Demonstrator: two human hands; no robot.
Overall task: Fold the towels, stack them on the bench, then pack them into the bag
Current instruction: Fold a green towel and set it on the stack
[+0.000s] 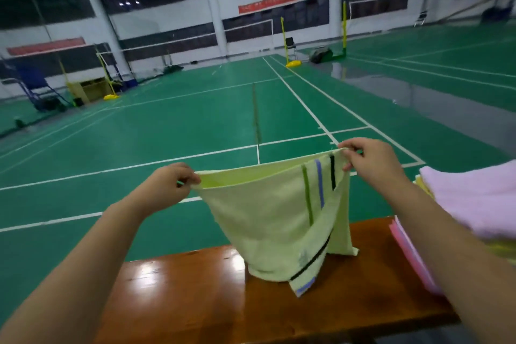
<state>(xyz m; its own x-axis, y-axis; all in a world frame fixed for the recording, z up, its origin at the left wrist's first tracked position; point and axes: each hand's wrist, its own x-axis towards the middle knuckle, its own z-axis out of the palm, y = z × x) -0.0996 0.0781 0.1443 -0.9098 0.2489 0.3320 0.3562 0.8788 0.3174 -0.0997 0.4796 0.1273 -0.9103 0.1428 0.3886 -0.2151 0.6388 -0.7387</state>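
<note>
Pinching the striped towel (259,212) taut: left hand (170,181), right hand (371,159) (banner writing unreadable).

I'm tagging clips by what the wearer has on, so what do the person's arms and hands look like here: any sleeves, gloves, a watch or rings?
Both forearms are bare as far as the frame shows: no sleeves or cuffs come into view. The left hand and the right hand wear no gloves, and no watch, bracelet or ring shows on either.

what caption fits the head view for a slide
Both hands, left and right, hold a striped towel above the bench.
</note>
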